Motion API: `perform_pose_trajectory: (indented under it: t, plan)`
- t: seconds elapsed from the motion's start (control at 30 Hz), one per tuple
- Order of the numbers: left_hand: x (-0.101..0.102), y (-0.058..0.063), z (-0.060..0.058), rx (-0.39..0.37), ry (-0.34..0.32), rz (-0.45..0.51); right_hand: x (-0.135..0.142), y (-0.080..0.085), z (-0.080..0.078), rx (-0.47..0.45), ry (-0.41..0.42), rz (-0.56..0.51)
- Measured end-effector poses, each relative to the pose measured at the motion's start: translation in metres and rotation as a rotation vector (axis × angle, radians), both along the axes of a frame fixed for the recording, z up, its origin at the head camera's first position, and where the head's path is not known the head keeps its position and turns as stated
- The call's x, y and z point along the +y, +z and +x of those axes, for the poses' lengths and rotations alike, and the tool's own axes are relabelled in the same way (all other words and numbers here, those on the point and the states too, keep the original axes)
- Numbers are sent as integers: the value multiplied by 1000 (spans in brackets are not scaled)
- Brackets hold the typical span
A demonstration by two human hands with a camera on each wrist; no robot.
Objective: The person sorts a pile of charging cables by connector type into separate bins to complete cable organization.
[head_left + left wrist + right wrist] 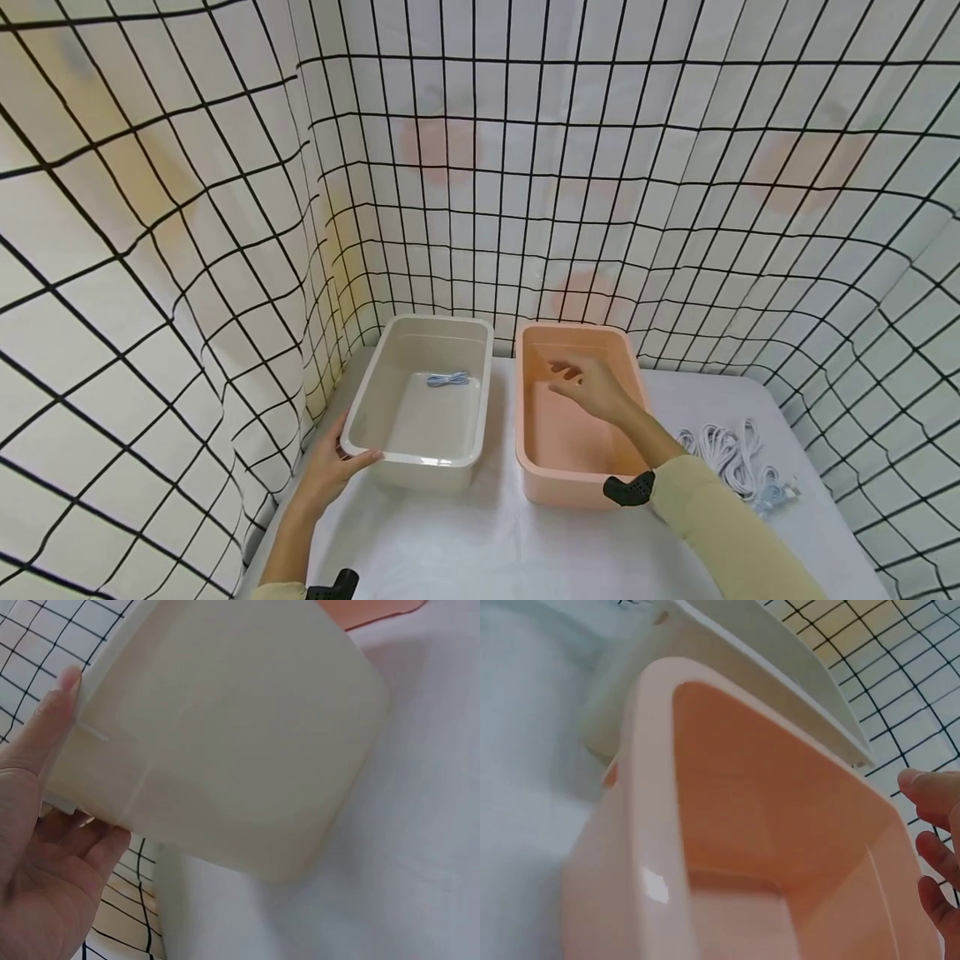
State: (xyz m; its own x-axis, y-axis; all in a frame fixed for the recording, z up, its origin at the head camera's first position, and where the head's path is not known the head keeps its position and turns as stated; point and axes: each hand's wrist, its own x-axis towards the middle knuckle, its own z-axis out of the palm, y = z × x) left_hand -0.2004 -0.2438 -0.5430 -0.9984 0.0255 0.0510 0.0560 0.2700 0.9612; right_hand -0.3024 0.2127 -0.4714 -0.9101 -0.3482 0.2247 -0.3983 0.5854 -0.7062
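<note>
At its near left corner, my left hand (330, 467) grips the rim of a cream plastic bin (420, 460). The thumb (56, 712) lies over the rim and the fingers (79, 836) curl beneath it. A small bundled light-blue cable (447, 379) lies on the floor of that bin. Over a peach plastic bin (566, 479) to the right hovers my right hand (592, 390), its fingers loosely bent with nothing between them. In the right wrist view, fingertips (930, 784) show beside the peach bin's far rim.
Several bundled white cables (720, 450) and a pale blue cable with a plug (772, 496) lie on the white-covered table (510, 550), right of the peach bin. Black netting (495, 225) over white cloth encloses the back and sides.
</note>
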Motion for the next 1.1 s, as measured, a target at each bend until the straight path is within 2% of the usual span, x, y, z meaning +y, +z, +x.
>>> perform_pose_trajectory:
  t: [0.43, 0.73, 0.97, 1.1]
  plan:
    - [5, -5, 5, 31, 14, 95, 44, 9, 24, 82, -77, 28]
    - [4, -5, 8, -14, 35, 76, 78, 16, 44, 129, -115, 92]
    - [5, -5, 7, -4, 22, 83, 107, 22, 64, 111, -188, 153]
    - [5, -4, 6, -5, 11, 88, 121, 25, 73, 141, -212, 175]
